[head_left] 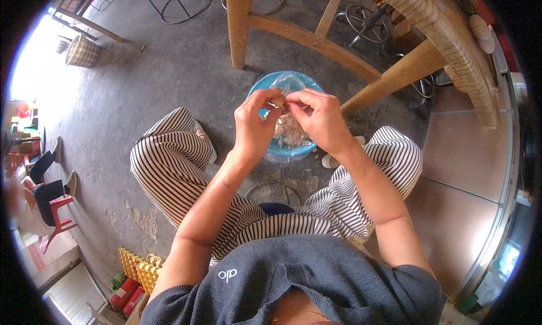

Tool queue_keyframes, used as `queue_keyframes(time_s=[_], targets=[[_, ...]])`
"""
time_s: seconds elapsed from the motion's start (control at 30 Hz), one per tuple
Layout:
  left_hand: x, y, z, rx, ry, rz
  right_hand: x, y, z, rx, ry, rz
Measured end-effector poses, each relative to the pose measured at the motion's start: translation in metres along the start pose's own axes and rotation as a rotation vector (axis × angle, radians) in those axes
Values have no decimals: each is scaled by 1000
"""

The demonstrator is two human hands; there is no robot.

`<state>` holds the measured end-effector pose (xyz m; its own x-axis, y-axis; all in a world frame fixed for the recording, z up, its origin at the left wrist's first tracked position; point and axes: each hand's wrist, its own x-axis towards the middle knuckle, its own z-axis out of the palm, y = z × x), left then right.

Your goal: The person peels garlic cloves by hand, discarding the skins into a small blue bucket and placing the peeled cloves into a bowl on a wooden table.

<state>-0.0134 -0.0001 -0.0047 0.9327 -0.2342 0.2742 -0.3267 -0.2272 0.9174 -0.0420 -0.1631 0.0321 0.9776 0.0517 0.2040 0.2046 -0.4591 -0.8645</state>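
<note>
My left hand (256, 119) and my right hand (318, 115) meet above a round blue basin (258, 83) on the floor. Between their fingertips is a small pale tan piece (278, 101), pinched from both sides; what it is cannot be told. The basin has a clear plastic liner. Inside lie thin brownish flakes or peelings (290, 128), and a clear plastic container or bag (290, 80) shows at its far side. My hands hide part of the basin.
A wooden table's legs and braces (313, 41) stand beyond the basin. My striped knees flank it. A brown cabinet (465, 155) is at the right. A person sits on a red chair (61, 219) at the left; egg trays (148, 270) and a checked basket (83, 52) stand on the floor.
</note>
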Motion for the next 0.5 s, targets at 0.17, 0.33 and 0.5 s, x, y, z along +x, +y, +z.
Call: queue_keyframes(time_s=[0.17, 0.33, 0.5], targets=[[-1, -1, 0, 14, -70, -49, 0, 6, -4, -128, -77, -83], [-3, -6, 1, -89, -59, -62, -2, 6, 1, -234, -60, -183], [-2, -13, 2, -425, -93, -201, -3, 5, 4, 10, 14, -21]])
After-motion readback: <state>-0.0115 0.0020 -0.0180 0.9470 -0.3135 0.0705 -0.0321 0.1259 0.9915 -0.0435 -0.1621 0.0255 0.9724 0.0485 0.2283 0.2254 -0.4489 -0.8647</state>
